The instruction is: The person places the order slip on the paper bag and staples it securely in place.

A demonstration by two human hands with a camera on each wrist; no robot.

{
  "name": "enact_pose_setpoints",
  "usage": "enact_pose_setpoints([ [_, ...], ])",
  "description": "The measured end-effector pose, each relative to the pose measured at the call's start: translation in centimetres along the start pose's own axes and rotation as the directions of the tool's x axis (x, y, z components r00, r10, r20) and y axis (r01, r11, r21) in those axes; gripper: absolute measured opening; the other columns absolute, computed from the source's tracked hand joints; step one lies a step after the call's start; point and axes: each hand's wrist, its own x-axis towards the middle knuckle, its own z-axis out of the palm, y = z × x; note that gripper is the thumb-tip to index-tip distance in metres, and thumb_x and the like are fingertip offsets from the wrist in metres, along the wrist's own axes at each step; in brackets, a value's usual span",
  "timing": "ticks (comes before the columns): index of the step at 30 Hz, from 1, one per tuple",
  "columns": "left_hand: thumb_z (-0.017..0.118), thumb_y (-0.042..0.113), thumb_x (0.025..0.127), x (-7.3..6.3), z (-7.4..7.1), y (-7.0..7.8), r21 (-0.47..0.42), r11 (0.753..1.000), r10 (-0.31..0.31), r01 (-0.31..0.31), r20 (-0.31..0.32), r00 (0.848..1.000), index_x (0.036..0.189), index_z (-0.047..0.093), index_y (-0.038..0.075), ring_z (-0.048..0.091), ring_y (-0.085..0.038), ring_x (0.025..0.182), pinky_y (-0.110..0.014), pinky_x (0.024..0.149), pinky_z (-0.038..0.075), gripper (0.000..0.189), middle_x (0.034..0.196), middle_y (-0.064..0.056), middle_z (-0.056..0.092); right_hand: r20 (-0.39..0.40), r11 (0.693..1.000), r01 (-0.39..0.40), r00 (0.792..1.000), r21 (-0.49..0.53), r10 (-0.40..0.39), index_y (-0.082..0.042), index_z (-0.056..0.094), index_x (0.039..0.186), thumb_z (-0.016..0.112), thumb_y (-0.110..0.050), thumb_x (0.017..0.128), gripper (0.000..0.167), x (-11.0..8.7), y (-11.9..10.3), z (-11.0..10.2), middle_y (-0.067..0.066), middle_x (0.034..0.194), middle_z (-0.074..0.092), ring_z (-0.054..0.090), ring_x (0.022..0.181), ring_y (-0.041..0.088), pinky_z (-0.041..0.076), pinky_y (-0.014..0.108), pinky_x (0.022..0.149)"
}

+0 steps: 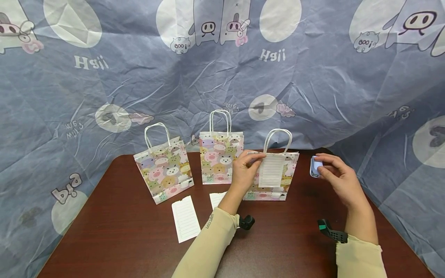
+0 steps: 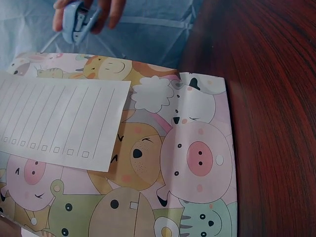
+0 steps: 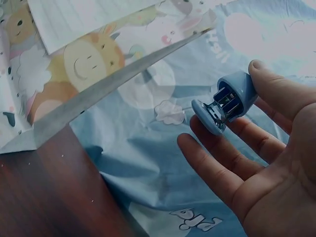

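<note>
On the table's right side stands a paper gift bag [image 1: 290, 179] with cartoon animals and white handles. A lined checklist sheet [image 1: 271, 172] lies against its front, near the top edge. My left hand [image 1: 242, 172] pinches the top of the sheet at the bag's rim; in the left wrist view the sheet [image 2: 59, 118] covers part of the animal print. Right of the bag, my right hand [image 1: 342, 179] holds a small blue stapler [image 1: 316, 166] between thumb and fingers. The right wrist view shows the stapler [image 3: 239, 94] with its mouth apart, touching neither bag nor sheet.
Two similar gift bags stand further left, one tilted bag [image 1: 165, 170] and one upright bag [image 1: 220, 158]. Before them lie a lined sheet [image 1: 185, 219] and another sheet [image 1: 216, 199] partly behind my left forearm. A blue-grey printed cloth [image 1: 222, 85] hangs behind the brown table [image 1: 278, 247].
</note>
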Motion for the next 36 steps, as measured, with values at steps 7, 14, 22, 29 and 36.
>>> enact_pose_setpoints([
  [7,0.069,-0.009,0.086,0.0,-0.4,2.8,0.029,0.999,0.013,-0.013,-0.003,1.0,0.096,0.076,-0.007,0.068,-0.025,0.092,-0.025,0.073,0.058,0.011,0.096,-0.023,0.069,-0.017,0.998,-0.01,1.0,0.066,0.011,0.001,0.05,0.142,0.06,0.009,0.093,0.05,0.1,-0.9,0.2,-0.005,0.118,0.063,0.065,0.097,0.001,0.052,0.01,0.077],
  [14,0.069,-0.008,0.087,0.0,0.2,0.0,0.018,1.0,-0.004,0.004,-0.014,1.0,0.097,0.077,-0.002,0.068,-0.024,0.095,-0.023,0.073,0.058,0.014,0.099,-0.02,0.07,-0.01,0.986,0.018,1.0,0.167,-0.016,-0.003,0.039,0.151,0.06,0.016,0.089,0.068,0.3,-2.0,0.5,-0.005,0.116,0.064,0.064,0.099,0.001,0.052,0.01,0.08],
  [22,0.071,0.0,0.089,0.0,0.1,-0.1,0.013,1.0,-0.006,0.006,0.001,1.0,0.1,0.079,0.007,0.068,-0.02,0.095,-0.017,0.073,0.055,0.015,0.099,-0.01,0.07,-0.004,0.968,0.043,0.999,0.249,-0.043,0.006,0.045,0.144,0.061,0.024,0.083,0.065,0.5,-3.5,1.5,0.001,0.116,0.063,0.065,0.101,0.006,0.054,0.013,0.082],
  [29,0.071,0.002,0.09,0.1,-0.2,0.0,0.029,0.999,-0.027,0.026,0.016,1.0,0.101,0.079,0.007,0.069,-0.02,0.094,-0.017,0.073,0.055,0.015,0.099,-0.01,0.07,-0.005,0.945,0.146,0.988,0.292,-0.151,0.008,0.044,0.143,0.06,0.033,0.076,0.074,1.0,-4.8,2.9,0.004,0.114,0.062,0.064,0.1,0.008,0.054,0.014,0.084],
  [36,0.071,0.002,0.09,0.2,-0.3,0.1,0.019,0.999,-0.035,0.034,0.034,0.999,0.102,0.079,0.007,0.07,-0.018,0.1,-0.019,0.078,0.057,0.016,0.104,-0.01,0.071,0.021,0.924,0.201,0.975,0.324,-0.22,0.008,0.042,0.141,0.058,0.038,0.072,0.077,1.5,-5.7,4.7,0.003,0.117,0.065,0.066,0.099,0.01,0.056,0.017,0.084],
])
